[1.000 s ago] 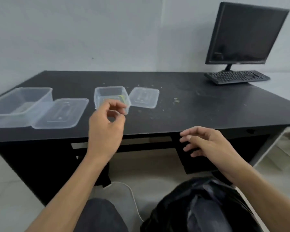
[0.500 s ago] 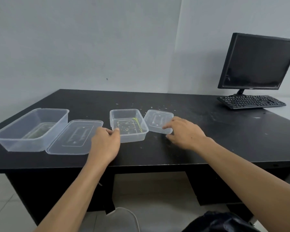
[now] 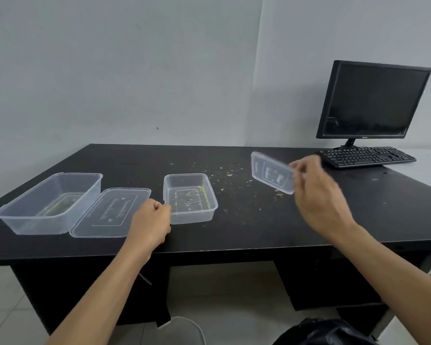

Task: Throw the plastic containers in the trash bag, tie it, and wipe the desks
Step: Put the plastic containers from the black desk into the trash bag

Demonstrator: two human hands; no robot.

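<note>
The right hand (image 3: 316, 192) is pinching a lid (image 3: 271, 173) clear of the bench (image 3: 259, 227), apparently for binning, while the left hand (image 3: 151, 220) is gripping the tub (image 3: 190, 197) rim.

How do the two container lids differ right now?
The small lid is lifted off the desk and tilted, pinched in the right hand; the large lid lies flat on the desk, not gripped. The large lid is clearly longer and wider than the small lid. Both are clear plastic rectangles.
</note>
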